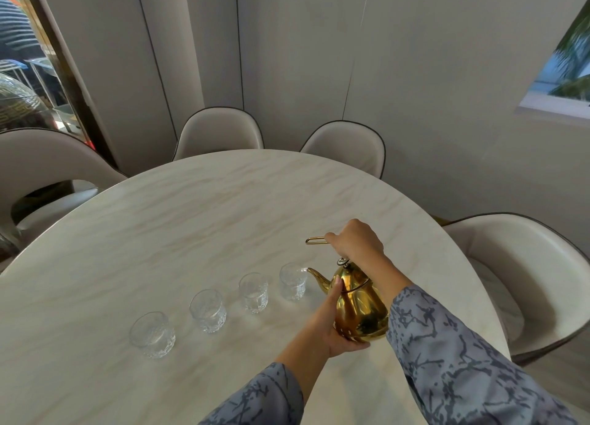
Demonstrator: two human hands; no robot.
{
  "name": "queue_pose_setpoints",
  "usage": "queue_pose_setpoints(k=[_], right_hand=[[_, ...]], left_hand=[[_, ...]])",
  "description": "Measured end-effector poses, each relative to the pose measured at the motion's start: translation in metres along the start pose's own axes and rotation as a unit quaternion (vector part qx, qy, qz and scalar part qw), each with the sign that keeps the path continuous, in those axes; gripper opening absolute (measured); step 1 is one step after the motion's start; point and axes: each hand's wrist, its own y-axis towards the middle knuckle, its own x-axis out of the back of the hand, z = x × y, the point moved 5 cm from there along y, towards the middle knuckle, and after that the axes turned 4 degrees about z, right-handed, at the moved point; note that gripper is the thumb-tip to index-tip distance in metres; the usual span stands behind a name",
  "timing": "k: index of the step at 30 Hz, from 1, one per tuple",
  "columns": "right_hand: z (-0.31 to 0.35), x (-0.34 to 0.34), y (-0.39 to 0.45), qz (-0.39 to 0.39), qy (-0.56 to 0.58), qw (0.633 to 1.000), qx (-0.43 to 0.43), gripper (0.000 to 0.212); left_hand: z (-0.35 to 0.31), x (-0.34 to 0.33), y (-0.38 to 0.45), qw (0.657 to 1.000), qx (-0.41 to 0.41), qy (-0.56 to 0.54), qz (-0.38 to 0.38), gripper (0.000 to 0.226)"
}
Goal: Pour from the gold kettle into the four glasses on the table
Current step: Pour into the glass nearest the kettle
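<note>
The gold kettle (360,309) hangs tilted just above the round marble table (198,214), its spout tip at the rim of the rightmost glass (292,281). My right hand (354,241) grips the kettle's wire handle from above. My left hand (335,325) cups the kettle's belly from the lower left. Three more clear patterned glasses stand in a diagonal row to the left: one (253,292), another (208,310), and the nearest one (153,334). I cannot tell whether liquid is flowing.
Beige padded chairs ring the table: two at the far side (220,131) (348,143), one at the left (41,169), one at the right (523,265). Pale wall panels stand behind them.
</note>
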Motion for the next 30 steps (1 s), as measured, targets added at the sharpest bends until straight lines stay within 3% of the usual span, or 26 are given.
queue_pose_setpoints(k=[30], right_hand=[[0.012,0.015,-0.009,0.011,-0.032,0.999,0.013,0.034]], left_hand=[[0.004,-0.007,0.0,1.0,0.009,-0.008,0.02,0.109]])
